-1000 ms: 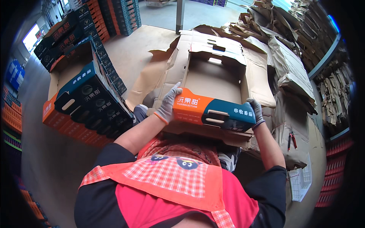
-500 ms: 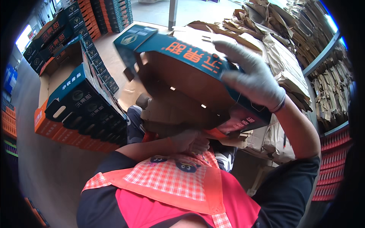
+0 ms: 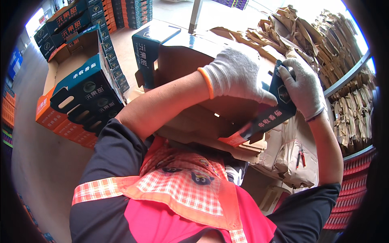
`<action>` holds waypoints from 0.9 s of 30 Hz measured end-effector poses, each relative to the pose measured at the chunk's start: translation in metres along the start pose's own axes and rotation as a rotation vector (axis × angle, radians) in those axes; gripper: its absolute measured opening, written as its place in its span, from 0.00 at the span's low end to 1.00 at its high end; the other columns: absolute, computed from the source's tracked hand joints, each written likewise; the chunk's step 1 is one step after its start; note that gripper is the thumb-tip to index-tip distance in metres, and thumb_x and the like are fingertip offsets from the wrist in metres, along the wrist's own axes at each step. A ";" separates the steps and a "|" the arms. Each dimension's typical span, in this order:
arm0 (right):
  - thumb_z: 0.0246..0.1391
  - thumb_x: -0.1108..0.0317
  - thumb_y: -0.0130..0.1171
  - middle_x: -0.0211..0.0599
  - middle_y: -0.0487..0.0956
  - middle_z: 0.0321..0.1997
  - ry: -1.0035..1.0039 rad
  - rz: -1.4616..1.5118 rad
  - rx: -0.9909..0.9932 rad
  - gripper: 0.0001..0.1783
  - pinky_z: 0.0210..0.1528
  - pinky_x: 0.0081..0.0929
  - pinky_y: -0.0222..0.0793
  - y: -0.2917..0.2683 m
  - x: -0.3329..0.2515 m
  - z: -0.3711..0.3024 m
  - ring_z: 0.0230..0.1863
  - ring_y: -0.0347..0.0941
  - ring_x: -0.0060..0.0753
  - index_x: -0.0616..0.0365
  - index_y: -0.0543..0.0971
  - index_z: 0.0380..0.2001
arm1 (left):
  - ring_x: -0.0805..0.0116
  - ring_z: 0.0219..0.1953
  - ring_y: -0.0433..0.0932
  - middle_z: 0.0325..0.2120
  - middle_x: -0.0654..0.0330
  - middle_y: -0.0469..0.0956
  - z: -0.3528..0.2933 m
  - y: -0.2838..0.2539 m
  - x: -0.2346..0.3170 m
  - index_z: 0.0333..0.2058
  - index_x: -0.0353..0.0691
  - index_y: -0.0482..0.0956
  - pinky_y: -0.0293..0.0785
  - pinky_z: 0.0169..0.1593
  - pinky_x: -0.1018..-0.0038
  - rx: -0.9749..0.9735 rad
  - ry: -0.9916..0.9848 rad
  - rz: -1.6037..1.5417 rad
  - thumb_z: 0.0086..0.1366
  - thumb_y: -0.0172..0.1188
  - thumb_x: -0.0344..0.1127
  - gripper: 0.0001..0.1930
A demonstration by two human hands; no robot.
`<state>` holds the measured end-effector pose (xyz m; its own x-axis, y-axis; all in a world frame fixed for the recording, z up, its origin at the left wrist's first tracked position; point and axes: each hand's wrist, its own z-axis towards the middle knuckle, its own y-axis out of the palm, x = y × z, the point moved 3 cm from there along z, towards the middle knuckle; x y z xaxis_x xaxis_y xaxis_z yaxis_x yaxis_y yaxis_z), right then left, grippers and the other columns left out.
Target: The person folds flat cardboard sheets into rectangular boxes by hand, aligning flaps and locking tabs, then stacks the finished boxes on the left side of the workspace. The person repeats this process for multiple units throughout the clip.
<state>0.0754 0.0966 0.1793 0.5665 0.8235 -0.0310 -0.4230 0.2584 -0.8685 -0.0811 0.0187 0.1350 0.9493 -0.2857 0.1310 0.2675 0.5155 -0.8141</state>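
A part-folded cardboard box (image 3: 172, 62), teal outside and brown inside, lies tilted on its side in front of me, its open side toward my body. My left hand (image 3: 239, 73), in a white knit glove with an orange cuff, reaches across the box and grips its upper wall near the right corner. The thumb points down inside; the other fingers are partly hidden behind the wall. My right hand (image 3: 304, 87), also gloved, grips the teal end panel at the right corner, its thumb and fingers over the edge.
Formed teal and orange boxes (image 3: 87, 95) stand stacked at the left, with more stacks behind. Flat brown cardboard (image 3: 279, 30) is piled at the far right. A red-and-black pen-like thing (image 3: 300, 158) lies on brown bundles. Red crates (image 3: 348, 194) and a metal post (image 3: 195, 16) stand nearby.
My left hand has risen from near my apron to the box's upper wall. My right hand has moved right and down to the end panel. The box has turned slightly.
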 end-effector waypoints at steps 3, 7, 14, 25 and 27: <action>0.62 0.53 0.51 0.43 0.79 0.27 0.020 0.130 -0.174 0.19 0.35 0.34 0.73 -0.005 0.007 0.010 0.26 0.78 0.38 0.59 0.78 0.31 | 0.54 0.33 0.81 0.29 0.51 0.80 -0.007 0.006 -0.004 0.39 0.40 0.78 0.76 0.36 0.63 -0.026 -0.015 -0.009 0.42 0.60 0.77 0.42; 0.63 0.57 0.46 0.41 0.78 0.27 -0.355 -0.295 -0.184 0.16 0.34 0.33 0.72 0.009 -0.006 0.026 0.27 0.77 0.38 0.56 0.78 0.31 | 0.53 0.31 0.81 0.27 0.50 0.80 -0.008 0.003 -0.004 0.35 0.37 0.79 0.76 0.35 0.63 0.011 -0.031 -0.059 0.40 0.62 0.77 0.43; 0.56 0.68 0.53 0.46 0.79 0.26 -0.421 -0.071 -0.233 0.11 0.39 0.36 0.73 0.063 -0.008 0.044 0.32 0.78 0.44 0.59 0.82 0.26 | 0.51 0.31 0.81 0.27 0.47 0.79 -0.028 0.011 0.007 0.39 0.31 0.76 0.77 0.37 0.63 0.171 -0.031 -0.117 0.40 0.65 0.74 0.46; 0.39 0.68 0.65 0.40 0.79 0.47 -0.190 0.463 -0.257 0.39 0.54 0.26 0.69 0.043 -0.038 0.026 0.46 0.75 0.30 0.60 0.68 0.60 | 0.55 0.53 0.76 0.54 0.44 0.73 -0.109 -0.015 -0.050 0.60 0.32 0.66 0.73 0.53 0.65 0.331 0.300 -0.423 0.67 0.55 0.49 0.31; 0.41 0.71 0.64 0.43 0.78 0.50 -0.110 0.696 -0.169 0.39 0.52 0.23 0.70 0.041 0.004 0.027 0.46 0.75 0.26 0.65 0.67 0.60 | 0.49 0.56 0.73 0.56 0.42 0.70 -0.154 -0.013 -0.039 0.65 0.35 0.57 0.70 0.55 0.61 0.239 0.310 -0.325 0.56 0.60 0.65 0.49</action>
<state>0.0410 0.1248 0.1568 0.1270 0.8171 -0.5623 -0.5397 -0.4187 -0.7303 -0.1472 -0.1016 0.0534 0.7267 -0.6697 0.1527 0.6060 0.5203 -0.6017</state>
